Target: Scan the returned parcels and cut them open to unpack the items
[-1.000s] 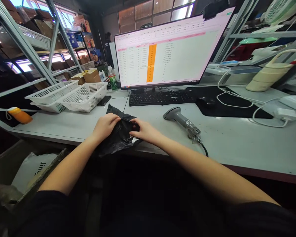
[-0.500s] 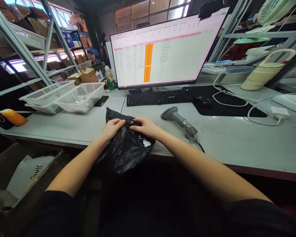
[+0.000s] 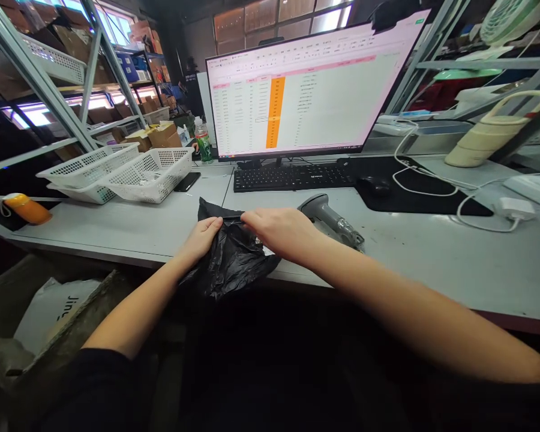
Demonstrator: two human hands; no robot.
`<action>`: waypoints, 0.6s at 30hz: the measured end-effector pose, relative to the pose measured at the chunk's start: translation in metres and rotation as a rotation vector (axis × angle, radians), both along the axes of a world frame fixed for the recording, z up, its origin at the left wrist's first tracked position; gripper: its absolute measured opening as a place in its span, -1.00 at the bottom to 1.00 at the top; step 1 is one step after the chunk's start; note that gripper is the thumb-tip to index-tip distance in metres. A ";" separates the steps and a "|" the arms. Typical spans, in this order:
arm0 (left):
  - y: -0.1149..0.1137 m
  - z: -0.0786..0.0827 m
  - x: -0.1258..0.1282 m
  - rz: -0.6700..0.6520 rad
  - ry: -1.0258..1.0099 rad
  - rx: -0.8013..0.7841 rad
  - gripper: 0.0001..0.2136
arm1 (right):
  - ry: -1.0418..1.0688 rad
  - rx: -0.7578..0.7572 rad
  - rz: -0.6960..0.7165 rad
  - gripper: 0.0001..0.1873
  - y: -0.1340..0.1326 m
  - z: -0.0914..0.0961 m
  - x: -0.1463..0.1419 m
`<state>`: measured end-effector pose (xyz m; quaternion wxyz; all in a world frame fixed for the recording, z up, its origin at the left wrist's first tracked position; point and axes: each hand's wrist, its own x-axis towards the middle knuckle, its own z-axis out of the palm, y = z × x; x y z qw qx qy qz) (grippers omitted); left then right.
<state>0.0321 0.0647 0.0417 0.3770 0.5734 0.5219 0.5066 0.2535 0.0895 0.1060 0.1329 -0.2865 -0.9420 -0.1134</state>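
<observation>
Pinching a black plastic bag (image 3: 238, 264) between both hands, we are working at the near edge of the table (image 3: 432, 258), a little left of the middle. Our left hand (image 3: 202, 237) is pressing thumb and fingers together on the bag's upper left part. Our right hand (image 3: 285, 231) is gripping the upper edge, just beside the left; its back is facing us and hiding most of its fingers, but the visible tips are closing on the plastic. The bag is looking thin, glossy and badly crumpled, its creases catching streaks of light. Its far left corner is poking up in a point, a narrow dark fold is running between our hands, and the loose near part is hanging past the table's edge. A small whitish patch is showing beneath our right hand. Just right and beyond, a grey scanner (image 3: 328, 217) is lying partly behind that hand, and a black keyboard (image 3: 292, 178) is sitting farther off.
</observation>
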 end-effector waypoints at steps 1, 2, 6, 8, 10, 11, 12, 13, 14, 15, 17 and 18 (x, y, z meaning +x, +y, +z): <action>0.000 0.002 0.002 0.009 0.017 0.020 -0.53 | -0.084 0.066 0.025 -0.77 -0.005 0.004 -0.002; -0.001 0.004 0.005 0.021 0.046 0.041 -0.52 | -0.150 0.115 0.046 -0.74 -0.008 0.007 -0.005; -0.012 0.011 0.010 0.018 0.210 0.107 -0.50 | -0.266 0.208 0.126 -0.70 0.000 0.010 -0.010; -0.022 0.014 0.008 -0.009 0.280 0.108 -0.50 | -0.295 0.218 0.113 -0.70 0.011 0.011 -0.006; -0.031 0.016 0.003 -0.001 0.320 0.106 -0.50 | -0.301 0.221 0.049 -0.70 0.023 0.014 0.003; -0.034 0.017 -0.001 0.012 0.328 0.108 -0.49 | -0.293 0.217 0.018 -0.70 0.029 0.017 0.008; -0.037 0.018 -0.005 0.027 0.326 0.112 -0.48 | -0.275 0.205 -0.001 -0.70 0.034 0.019 0.012; -0.039 0.019 -0.010 0.045 0.314 0.118 -0.48 | -0.250 0.181 -0.011 -0.71 0.039 0.020 0.016; -0.041 0.019 -0.015 0.065 0.297 0.127 -0.48 | -0.214 0.135 -0.025 -0.73 0.043 0.020 0.020; -0.041 0.019 -0.021 0.088 0.280 0.132 -0.48 | -0.166 0.060 -0.043 -0.74 0.048 0.019 0.022; -0.041 0.018 -0.030 0.132 0.248 0.113 -0.49 | -0.027 -0.125 -0.111 -0.70 0.060 0.011 0.026; -0.041 0.017 -0.033 0.143 0.238 0.080 -0.51 | 0.025 -0.204 -0.167 -0.65 0.066 0.004 0.027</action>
